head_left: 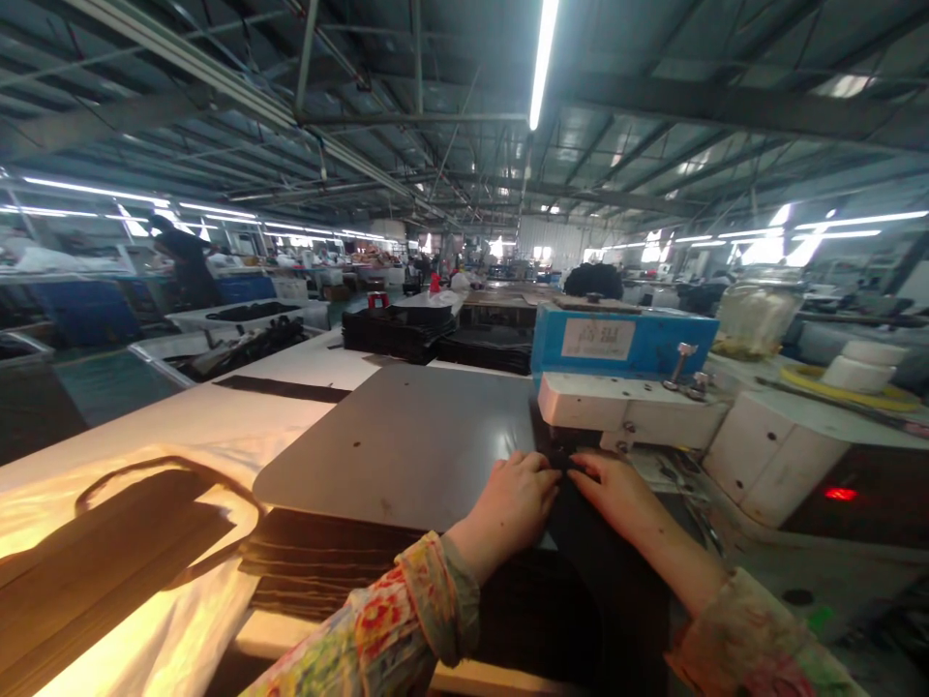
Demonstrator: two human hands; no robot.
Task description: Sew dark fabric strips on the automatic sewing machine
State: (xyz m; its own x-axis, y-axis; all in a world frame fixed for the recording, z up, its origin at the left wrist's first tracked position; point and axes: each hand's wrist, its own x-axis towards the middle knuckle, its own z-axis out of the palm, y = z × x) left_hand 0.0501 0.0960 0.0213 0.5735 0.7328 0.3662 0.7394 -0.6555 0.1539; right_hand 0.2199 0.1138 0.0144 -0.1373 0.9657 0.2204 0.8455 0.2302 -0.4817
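My left hand (517,503) and my right hand (614,491) lie side by side on a black fabric piece (581,571), fingertips pinched on its far edge right under the head of a white sewing machine (631,411). Both hands are closed on the fabric. The fabric hangs down towards me between my floral sleeves. A grey flat plate (399,445) lies just left of my left hand.
A stack of dark pieces (319,566) sits under the plate's near edge. Dark straps (123,542) lie on clear plastic at left. A blue box (616,339), a glass jar (755,315) and white thread cones (867,363) stand behind the machine. Black stacks (406,329) lie farther back.
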